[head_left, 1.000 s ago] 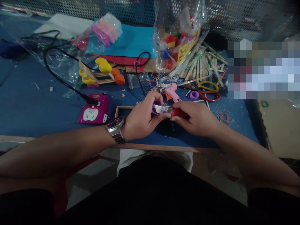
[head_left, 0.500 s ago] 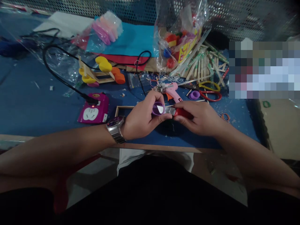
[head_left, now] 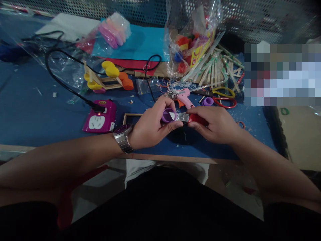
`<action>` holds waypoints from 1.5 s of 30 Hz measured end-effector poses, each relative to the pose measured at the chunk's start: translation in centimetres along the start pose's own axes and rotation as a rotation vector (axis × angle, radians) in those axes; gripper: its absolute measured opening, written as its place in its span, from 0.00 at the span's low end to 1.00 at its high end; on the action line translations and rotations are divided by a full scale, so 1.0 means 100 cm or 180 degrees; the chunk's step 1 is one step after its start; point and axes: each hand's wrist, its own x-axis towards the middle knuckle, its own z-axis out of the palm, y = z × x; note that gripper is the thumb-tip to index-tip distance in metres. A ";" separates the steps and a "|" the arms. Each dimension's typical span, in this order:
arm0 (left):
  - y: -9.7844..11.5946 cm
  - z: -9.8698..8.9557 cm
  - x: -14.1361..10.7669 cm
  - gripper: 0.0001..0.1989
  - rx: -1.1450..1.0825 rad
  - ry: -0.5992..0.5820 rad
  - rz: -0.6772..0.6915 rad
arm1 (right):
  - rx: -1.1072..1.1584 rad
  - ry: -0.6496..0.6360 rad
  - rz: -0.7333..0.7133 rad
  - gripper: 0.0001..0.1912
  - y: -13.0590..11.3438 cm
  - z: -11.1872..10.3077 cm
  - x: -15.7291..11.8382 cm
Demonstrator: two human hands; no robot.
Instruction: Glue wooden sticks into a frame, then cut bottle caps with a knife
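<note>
Near the front edge of the blue counter [head_left: 60, 115], in the head view, a small purple cup [head_left: 165, 115] is being held by the left hand [head_left: 150, 130], whose grip is pinching it between thumb and curled fingers while its hollow mouth is being left visible. A red-handled cutter [head_left: 197, 119] is being held by the right hand [head_left: 219, 125], whose grip is pinching the handle just beside the metal neck [head_left: 182, 117]. The neck is being pointed toward the cup, and a pale, pointed tip [head_left: 172, 115] is being seen within the mouth; whether the cup's wall is being touched cannot be told. By the left hand, a thin wooden frame [head_left: 132, 114] is being partly hidden. Beyond the hands, a pink glue gun [head_left: 184, 96], a second purple cup [head_left: 207, 101] and scissors [head_left: 217, 98] are being kept near one another. Farther left, a black plug [head_left: 97, 107] is being held in a magenta power socket [head_left: 100, 118].
</note>
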 end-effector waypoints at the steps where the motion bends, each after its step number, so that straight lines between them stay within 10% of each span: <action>1: 0.000 0.000 0.000 0.20 0.0003 -0.0012 0.0000 | -0.0034 -0.0020 0.0051 0.25 0.001 0.000 0.000; 13: -0.007 0.004 -0.002 0.19 -0.0142 0.0238 0.0118 | -0.0068 0.0014 0.0169 0.21 0.004 -0.002 0.001; 27: -0.003 0.004 0.002 0.19 -0.2055 0.0023 -0.0824 | -0.0105 0.0129 0.0223 0.22 0.010 -0.003 0.002; 45: -0.001 0.002 0.002 0.19 -0.1647 -0.0007 -0.0655 | -0.0081 -0.0005 0.0105 0.23 0.008 -0.003 -0.001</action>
